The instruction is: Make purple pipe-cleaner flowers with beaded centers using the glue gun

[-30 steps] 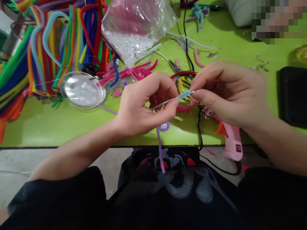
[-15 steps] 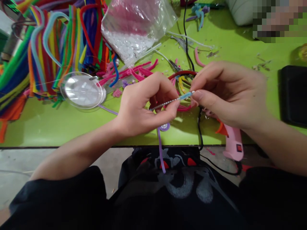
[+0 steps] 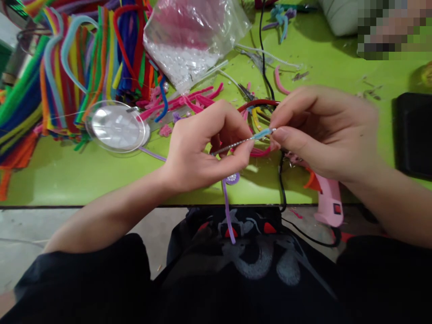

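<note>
My left hand [image 3: 205,148] pinches a thin strip of small beads [image 3: 232,146] between thumb and forefinger. A light blue fuzzy piece [image 3: 261,134] runs on from the beads towards the right. Its far end is pinched by the thumb and forefinger of my right hand [image 3: 324,130]. Below my left hand a purple stem [image 3: 227,211] hangs over the table edge, beside a purple round piece with pearly beads [image 3: 232,178]. Part of the beaded strip is hidden by my left fingers.
Colourful pipe cleaners [image 3: 77,67], a clear spool [image 3: 118,127] and a plastic bag of white beads [image 3: 189,63] lie left and behind. A pink glue gun [image 3: 330,202] rests at the front edge, right, with a black cable. A black box [image 3: 413,135] stands far right.
</note>
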`<action>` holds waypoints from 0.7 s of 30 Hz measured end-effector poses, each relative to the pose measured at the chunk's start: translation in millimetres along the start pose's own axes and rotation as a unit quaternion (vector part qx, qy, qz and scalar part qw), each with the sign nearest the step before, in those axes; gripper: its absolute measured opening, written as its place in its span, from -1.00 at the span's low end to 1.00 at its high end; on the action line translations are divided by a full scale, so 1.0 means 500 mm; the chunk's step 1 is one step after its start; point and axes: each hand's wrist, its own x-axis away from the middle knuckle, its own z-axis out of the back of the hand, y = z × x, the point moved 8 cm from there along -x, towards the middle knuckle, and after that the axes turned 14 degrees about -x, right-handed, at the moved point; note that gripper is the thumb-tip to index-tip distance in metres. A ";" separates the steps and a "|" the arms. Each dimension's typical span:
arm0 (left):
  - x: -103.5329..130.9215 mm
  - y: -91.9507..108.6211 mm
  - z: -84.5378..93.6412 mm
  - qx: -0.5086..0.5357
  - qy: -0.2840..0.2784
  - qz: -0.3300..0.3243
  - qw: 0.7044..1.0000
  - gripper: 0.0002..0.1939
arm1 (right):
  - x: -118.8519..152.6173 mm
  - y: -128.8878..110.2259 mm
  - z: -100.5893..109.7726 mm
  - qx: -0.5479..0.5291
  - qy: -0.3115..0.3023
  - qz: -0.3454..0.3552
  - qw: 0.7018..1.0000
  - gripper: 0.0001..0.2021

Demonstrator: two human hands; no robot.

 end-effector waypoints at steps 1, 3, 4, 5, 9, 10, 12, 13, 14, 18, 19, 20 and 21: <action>-0.001 -0.001 0.001 0.005 0.008 -0.006 1.000 -0.82 | 0.000 0.000 0.000 -0.002 -0.001 0.003 1.000 -0.94; -0.001 -0.006 -0.002 0.002 0.006 -0.006 1.000 -0.84 | -0.001 0.002 -0.001 -0.006 -0.003 0.003 1.000 -0.95; -0.002 -0.007 -0.002 0.003 0.007 -0.011 1.000 -0.84 | -0.002 0.003 -0.001 -0.006 -0.003 0.002 1.000 -0.95; -0.002 -0.006 -0.002 0.005 0.008 -0.017 1.000 -0.84 | -0.002 0.004 -0.002 -0.006 -0.004 0.002 1.000 -0.94; -0.001 -0.006 -0.004 0.007 -0.006 -0.006 1.000 -0.82 | -0.003 0.004 -0.004 0.000 -0.006 0.008 1.000 -0.93; 0.000 -0.007 -0.004 0.006 -0.011 0.002 1.000 -0.82 | -0.002 0.004 -0.005 -0.001 -0.006 0.008 1.000 -0.93; 0.001 -0.005 -0.003 0.005 -0.013 0.009 1.000 -0.83 | -0.002 0.005 -0.006 -0.001 -0.006 0.008 1.000 -0.93; 0.001 -0.006 -0.003 0.000 -0.016 0.014 1.000 -0.84 | -0.001 0.005 -0.006 0.003 -0.005 0.010 1.000 -0.93; 0.001 -0.006 -0.005 -0.009 -0.022 0.019 1.000 -0.86 | 0.000 0.004 -0.006 0.012 -0.004 0.018 1.000 -0.94; 0.002 -0.007 -0.007 -0.033 -0.029 0.026 0.999 -0.89 | 0.006 -0.024 -0.009 0.133 0.005 0.115 0.984 -0.92; 0.002 -0.007 -0.008 -0.033 -0.031 0.028 0.999 -0.89 | 0.008 -0.030 -0.011 0.168 0.009 0.136 0.976 -0.90; 0.003 -0.008 -0.010 -0.030 -0.034 0.032 0.998 -0.89 | 0.010 -0.036 -0.014 0.199 0.013 0.152 0.968 -0.88; 0.003 -0.009 -0.012 -0.024 -0.039 0.037 0.998 -0.90 | 0.012 -0.041 -0.019 0.226 0.011 0.169 0.959 -0.86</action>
